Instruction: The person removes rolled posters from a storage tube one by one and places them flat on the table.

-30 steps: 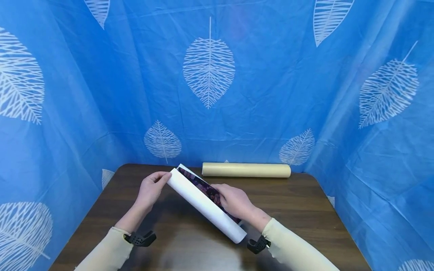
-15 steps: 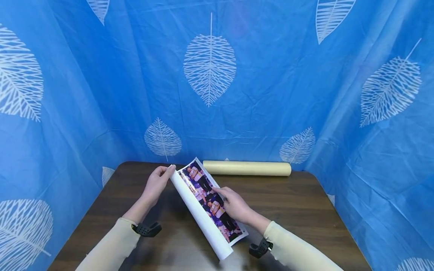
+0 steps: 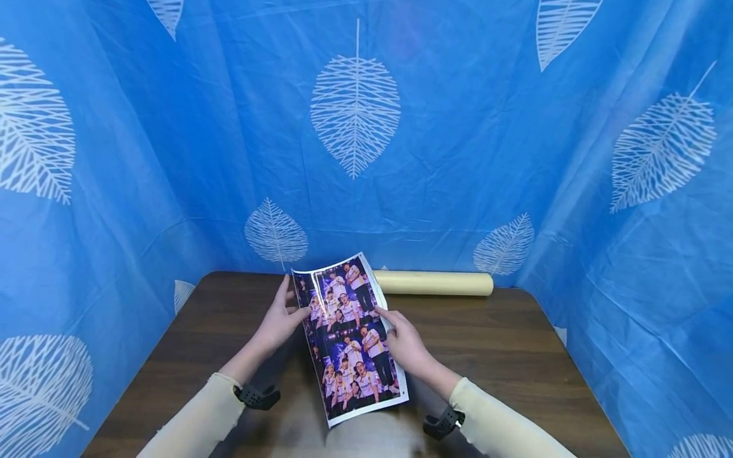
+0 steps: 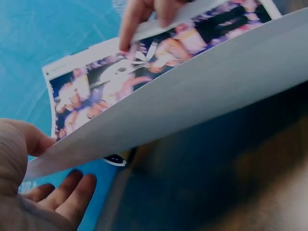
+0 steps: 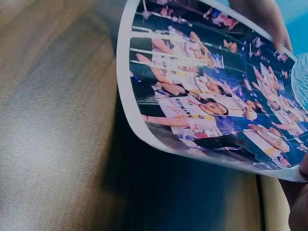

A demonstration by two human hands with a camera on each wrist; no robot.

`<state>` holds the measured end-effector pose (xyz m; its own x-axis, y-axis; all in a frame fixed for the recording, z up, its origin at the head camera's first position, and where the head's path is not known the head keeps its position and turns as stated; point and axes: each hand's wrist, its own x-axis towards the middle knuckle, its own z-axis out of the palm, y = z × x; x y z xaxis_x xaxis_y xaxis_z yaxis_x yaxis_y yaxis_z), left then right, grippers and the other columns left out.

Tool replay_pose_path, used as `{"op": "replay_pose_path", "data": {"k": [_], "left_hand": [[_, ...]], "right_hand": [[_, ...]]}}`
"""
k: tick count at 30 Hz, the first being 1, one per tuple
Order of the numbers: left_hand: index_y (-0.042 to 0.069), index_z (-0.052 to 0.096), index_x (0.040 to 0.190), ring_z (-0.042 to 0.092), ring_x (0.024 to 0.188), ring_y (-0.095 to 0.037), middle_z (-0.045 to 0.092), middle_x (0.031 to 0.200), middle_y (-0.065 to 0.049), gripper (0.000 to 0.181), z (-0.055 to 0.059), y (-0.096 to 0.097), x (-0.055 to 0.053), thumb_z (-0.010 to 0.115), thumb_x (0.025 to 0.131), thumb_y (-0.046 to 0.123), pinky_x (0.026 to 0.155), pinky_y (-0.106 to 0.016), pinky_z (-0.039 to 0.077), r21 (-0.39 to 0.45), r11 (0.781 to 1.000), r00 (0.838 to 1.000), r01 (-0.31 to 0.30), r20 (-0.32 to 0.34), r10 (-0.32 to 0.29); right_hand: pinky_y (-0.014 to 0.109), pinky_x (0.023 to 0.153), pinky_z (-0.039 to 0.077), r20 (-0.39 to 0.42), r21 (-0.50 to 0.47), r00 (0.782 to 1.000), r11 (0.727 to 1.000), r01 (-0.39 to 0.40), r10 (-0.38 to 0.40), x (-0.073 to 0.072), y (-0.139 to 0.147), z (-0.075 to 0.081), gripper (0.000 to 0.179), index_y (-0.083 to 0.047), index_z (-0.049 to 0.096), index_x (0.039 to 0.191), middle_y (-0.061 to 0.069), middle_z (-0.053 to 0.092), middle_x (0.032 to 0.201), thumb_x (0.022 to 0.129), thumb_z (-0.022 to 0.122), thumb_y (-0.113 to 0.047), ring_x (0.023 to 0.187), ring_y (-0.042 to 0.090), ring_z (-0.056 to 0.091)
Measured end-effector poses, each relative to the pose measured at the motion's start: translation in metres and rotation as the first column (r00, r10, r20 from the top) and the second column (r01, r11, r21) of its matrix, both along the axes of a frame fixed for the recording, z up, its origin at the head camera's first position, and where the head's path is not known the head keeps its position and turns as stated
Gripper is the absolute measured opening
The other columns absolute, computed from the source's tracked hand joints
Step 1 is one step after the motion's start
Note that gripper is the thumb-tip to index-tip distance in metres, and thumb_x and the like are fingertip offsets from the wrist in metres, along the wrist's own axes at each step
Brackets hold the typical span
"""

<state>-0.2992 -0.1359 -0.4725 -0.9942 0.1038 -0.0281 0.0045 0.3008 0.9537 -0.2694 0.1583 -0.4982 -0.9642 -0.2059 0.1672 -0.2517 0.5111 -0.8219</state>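
A glossy photo print [image 3: 349,343], two group pictures one above the other with a white border, is held up unrolled over the table, slightly bowed. My left hand [image 3: 280,323] holds its upper left edge, thumb on the picture side. In the left wrist view several left fingers [image 4: 79,199] spread beneath the white back. My right hand [image 3: 408,346] pinches the print's right edge near the middle. At the top of the left wrist view, right fingertips [image 4: 129,41] touch the white border.
A pale yellow roll [image 3: 441,284] lies along the back edge of the dark wooden table [image 3: 487,356], its left end behind the print. Blue cloth [image 3: 435,159] with white leaf patterns hangs around the back and both sides.
The photo print was a half-curled white roll; it has opened out and its picture side now faces up. My left hand has shifted from the roll's top corner down its left edge.
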Motion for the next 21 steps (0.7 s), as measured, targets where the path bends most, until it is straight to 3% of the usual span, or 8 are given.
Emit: {"op": "replay_pose_path", "data": {"k": [5, 10, 15, 21], "left_hand": [[0.034, -0.004, 0.165, 0.056, 0.127, -0.047, 0.022, 0.164, -0.025, 0.087, -0.016, 0.003, 0.005, 0.056, 0.106, 0.013, 0.100, -0.058, 0.050, -0.020, 0.996, 0.996, 0.083, -0.024, -0.083], [0.036, 0.016, 0.165, 0.048, 0.136, -0.043, 0.020, 0.167, -0.018, 0.073, -0.024, 0.004, 0.009, 0.044, 0.106, 0.002, 0.107, -0.057, 0.043, 0.004, 0.984, 0.984, 0.177, 0.001, -0.177], [0.025, 0.031, 0.162, 0.050, 0.136, -0.040, 0.031, 0.163, -0.020, 0.068, -0.024, 0.003, 0.009, 0.042, 0.101, -0.003, 0.110, -0.056, 0.041, 0.138, 0.970, 0.976, 0.200, 0.058, -0.209], [0.026, 0.027, 0.163, 0.052, 0.134, -0.037, 0.035, 0.161, -0.019, 0.073, -0.027, -0.001, 0.007, 0.041, 0.099, -0.006, 0.106, -0.052, 0.047, 0.270, 0.925, 0.952, 0.269, 0.072, -0.298]], "right_hand": [[0.040, 0.087, 0.057, 0.063, -0.085, 0.996, 0.994, 0.062, -0.056, -0.003, 0.005, 0.002, 0.057, -0.007, 0.052, 0.150, 0.016, 0.056, 0.137, 0.097, 0.042, 0.011, 0.112, 0.029, 0.062], [0.040, 0.080, 0.060, 0.125, -0.188, 0.990, 0.979, 0.082, -0.059, -0.005, 0.010, 0.001, 0.056, -0.007, 0.053, 0.149, 0.022, 0.052, 0.139, 0.097, 0.042, 0.011, 0.107, 0.032, 0.065], [0.043, 0.078, 0.061, 0.189, -0.340, 0.981, 0.940, 0.020, 0.048, -0.009, 0.021, -0.002, 0.065, -0.006, 0.047, 0.152, 0.029, 0.050, 0.143, 0.091, 0.039, 0.016, 0.105, 0.036, 0.068], [0.046, 0.087, 0.059, 0.250, -0.468, 0.941, 0.879, -0.091, 0.230, -0.016, 0.038, -0.005, 0.085, -0.012, 0.034, 0.160, 0.030, 0.043, 0.150, 0.082, 0.038, 0.023, 0.120, 0.041, 0.061]]}}
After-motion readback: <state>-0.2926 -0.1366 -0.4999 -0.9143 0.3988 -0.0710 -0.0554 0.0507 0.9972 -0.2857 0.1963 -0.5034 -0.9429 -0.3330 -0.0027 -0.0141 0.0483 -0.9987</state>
